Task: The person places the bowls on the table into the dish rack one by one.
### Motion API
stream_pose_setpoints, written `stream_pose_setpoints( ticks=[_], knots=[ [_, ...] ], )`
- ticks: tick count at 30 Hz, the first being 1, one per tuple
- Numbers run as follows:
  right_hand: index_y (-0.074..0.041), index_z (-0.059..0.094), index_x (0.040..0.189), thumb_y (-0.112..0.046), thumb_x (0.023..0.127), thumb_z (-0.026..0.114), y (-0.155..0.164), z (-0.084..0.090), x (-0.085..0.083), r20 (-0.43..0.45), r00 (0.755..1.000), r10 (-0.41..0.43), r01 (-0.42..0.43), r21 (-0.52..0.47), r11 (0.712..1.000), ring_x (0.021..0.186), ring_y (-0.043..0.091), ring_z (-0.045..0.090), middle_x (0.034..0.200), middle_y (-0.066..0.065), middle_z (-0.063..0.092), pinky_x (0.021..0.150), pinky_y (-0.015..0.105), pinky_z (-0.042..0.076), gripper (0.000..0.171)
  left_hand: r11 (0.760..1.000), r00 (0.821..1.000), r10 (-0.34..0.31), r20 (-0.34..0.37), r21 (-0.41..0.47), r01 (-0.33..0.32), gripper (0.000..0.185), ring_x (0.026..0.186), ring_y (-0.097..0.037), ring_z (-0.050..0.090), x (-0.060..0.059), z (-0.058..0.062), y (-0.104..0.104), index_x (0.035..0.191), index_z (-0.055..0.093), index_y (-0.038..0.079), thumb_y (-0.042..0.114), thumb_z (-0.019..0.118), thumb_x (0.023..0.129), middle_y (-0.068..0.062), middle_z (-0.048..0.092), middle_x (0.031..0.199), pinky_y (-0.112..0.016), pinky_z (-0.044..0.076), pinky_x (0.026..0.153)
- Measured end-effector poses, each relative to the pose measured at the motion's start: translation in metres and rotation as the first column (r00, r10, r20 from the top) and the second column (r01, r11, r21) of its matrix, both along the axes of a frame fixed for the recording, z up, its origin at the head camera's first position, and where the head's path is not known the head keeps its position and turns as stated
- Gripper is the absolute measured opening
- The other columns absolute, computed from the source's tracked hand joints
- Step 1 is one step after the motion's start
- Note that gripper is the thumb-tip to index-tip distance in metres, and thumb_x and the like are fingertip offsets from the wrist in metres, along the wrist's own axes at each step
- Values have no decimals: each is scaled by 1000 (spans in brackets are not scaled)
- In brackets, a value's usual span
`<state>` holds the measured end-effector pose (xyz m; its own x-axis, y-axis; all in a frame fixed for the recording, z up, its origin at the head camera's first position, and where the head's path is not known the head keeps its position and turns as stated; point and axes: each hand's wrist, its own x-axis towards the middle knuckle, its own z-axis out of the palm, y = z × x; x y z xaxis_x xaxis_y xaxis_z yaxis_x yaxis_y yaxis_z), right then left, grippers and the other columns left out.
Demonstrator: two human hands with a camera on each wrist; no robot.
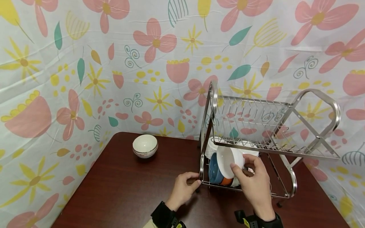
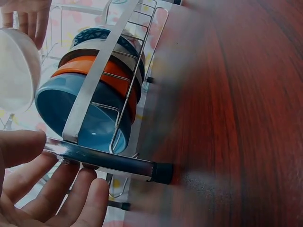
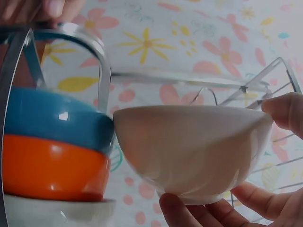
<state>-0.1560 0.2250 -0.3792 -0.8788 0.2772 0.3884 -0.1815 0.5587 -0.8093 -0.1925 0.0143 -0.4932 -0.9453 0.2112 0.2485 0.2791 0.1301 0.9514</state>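
Observation:
My right hand (image 1: 255, 185) holds a white bowl (image 1: 226, 161), thumb at its rim and fingers under its foot, as the right wrist view shows. The bowl is tilted on its side at the front of the lower tier of a metal dish rack (image 1: 334, 109). My left hand (image 1: 182, 190) grips the rack's lower left tube (image 2: 104, 158) between thumb and fingers. Inside the lower tier, a blue bowl (image 2: 57, 104) and an orange bowl (image 2: 78, 65) stand on edge in a row, with paler bowls beyond them. The white bowl's rim overlaps the blue one in the head view.
Two or more stacked white bowls (image 1: 145, 145) sit at the back left of the dark red-brown table (image 1: 128, 193). The rack's upper wire tier (image 1: 251, 118) overhangs the lower one. A flowered curtain (image 1: 154, 79) hangs behind and on both sides.

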Motion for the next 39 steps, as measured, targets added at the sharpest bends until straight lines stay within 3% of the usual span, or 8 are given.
stream_pose_setpoints(
  ticks=[6, 10, 16, 20, 24, 27, 32, 39],
  knots=[
    [-4, 53, 123, -18, 81, 77, 6, 2, 0, -36, 995, -88, 90, 45, 995, 93, 9, 52, 107, 8, 52, 75, 7, 43, 50, 999, 998, 33, -61, -33, -36, 22, 86, -15, 65, 0, -1, 2, 108, 69, 3, 10, 69, 88, -7, 67, 102, -22, 53, 71],
    [-3, 54, 123, -14, 77, 79, 9, 0, 1, -107, 986, -125, 135, 98, 986, 92, 17, 51, 106, 12, 49, 73, 8, 39, 53, 997, 995, 48, -88, -48, -53, 21, 86, -14, 65, 0, -3, 4, 108, 69, 2, 9, 69, 88, -7, 67, 101, -22, 53, 72],
    [1, 56, 119, -12, 68, 84, 16, -4, -3, -281, 945, -168, 234, 224, 946, 88, 27, 44, 106, 22, 45, 66, 32, 34, 59, 993, 989, 87, -118, -68, -96, 19, 85, -9, 64, 0, -7, 6, 107, 70, 4, 9, 68, 88, -4, 67, 98, -21, 53, 72],
    [3, 57, 116, -11, 66, 84, 23, -5, -6, -323, 922, -212, 294, 231, 928, 94, 37, 42, 107, 26, 43, 67, 45, 35, 59, 991, 985, 102, -141, -68, -113, 19, 83, -8, 64, 0, -8, 7, 106, 71, 4, 8, 68, 88, -4, 68, 96, -21, 53, 71],
    [1, 57, 118, -14, 67, 83, 32, -7, -9, -276, 917, -289, 352, 219, 910, 100, 42, 44, 113, 28, 41, 68, 54, 38, 59, 991, 984, 101, -150, -75, -113, 19, 84, -8, 64, 1, -8, 7, 107, 70, 4, 8, 67, 89, -4, 68, 96, -21, 53, 71],
    [1, 56, 120, -19, 69, 82, 39, -11, -11, -203, 922, -330, 371, 222, 902, 102, 42, 43, 117, 28, 40, 65, 54, 36, 60, 990, 984, 101, -148, -86, -114, 19, 84, -9, 64, 1, -7, 6, 108, 70, 5, 8, 67, 89, -5, 67, 97, -21, 53, 71],
    [3, 53, 122, -24, 74, 77, 44, -20, -16, -105, 934, -340, 356, 235, 904, 94, 43, 44, 115, 29, 39, 63, 52, 37, 60, 986, 978, 122, -168, -93, -139, 18, 83, -8, 64, 2, -8, 7, 106, 70, 5, 7, 68, 88, -3, 67, 96, -20, 53, 69],
    [7, 43, 127, -28, 76, 75, 51, -27, -21, -2, 937, -350, 340, 252, 906, 90, 51, 45, 111, 35, 40, 69, 61, 38, 70, 984, 974, 138, -182, -85, -155, 16, 84, -9, 64, 1, -10, 10, 105, 71, 6, 7, 68, 89, -2, 67, 96, -20, 53, 68]
  ],
)
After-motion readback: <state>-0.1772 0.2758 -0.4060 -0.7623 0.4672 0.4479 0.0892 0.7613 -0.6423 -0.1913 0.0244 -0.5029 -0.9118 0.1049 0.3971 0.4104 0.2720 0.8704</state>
